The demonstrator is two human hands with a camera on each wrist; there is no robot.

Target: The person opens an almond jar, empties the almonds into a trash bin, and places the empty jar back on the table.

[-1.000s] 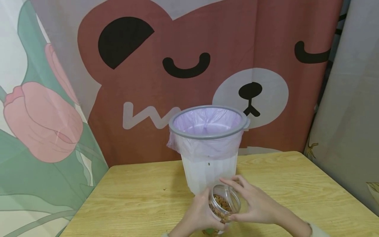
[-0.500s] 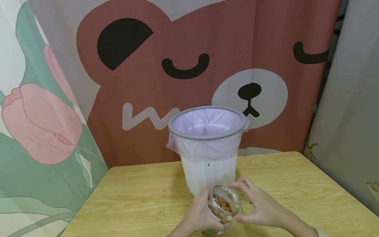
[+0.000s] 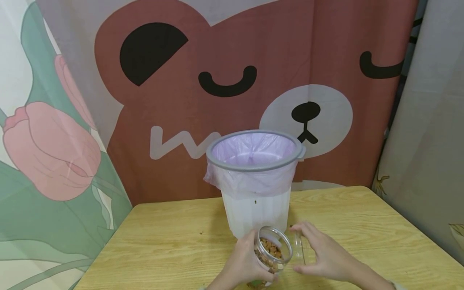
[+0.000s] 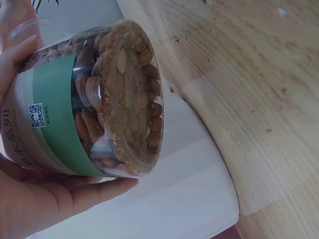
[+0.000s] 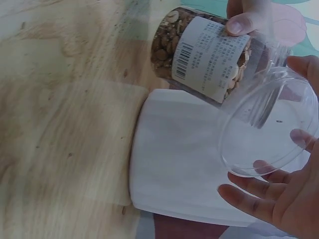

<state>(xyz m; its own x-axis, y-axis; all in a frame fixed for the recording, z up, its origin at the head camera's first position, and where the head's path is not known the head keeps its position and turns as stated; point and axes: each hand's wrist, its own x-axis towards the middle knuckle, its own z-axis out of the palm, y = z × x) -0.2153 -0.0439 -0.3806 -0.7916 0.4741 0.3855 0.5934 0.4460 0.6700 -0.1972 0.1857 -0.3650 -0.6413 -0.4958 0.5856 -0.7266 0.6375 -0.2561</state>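
A clear plastic jar [image 3: 270, 251] of almonds leans to the right in the head view, its mouth uncovered. My left hand [image 3: 244, 259] grips it round the side. In the left wrist view the jar [image 4: 94, 104] shows a green and pale label and almonds pressed against its base. A white barcode label [image 5: 209, 57] covers its other side in the right wrist view. My right hand [image 3: 322, 255] holds the clear round lid [image 3: 299, 247] by its edge, a small gap away from the jar's mouth. The lid [image 5: 266, 122] is see-through, with fingers visible behind it.
A white trash bin [image 3: 257, 213] with a grey rim and purple liner bag stands on the wooden table [image 3: 163, 241], right behind the hands. Behind the table hangs a curtain [image 3: 163, 108] with a bear print.
The right hand has drawn the lid off the jar's mouth and moved it to the right. The left hand and jar stay nearly where they were.
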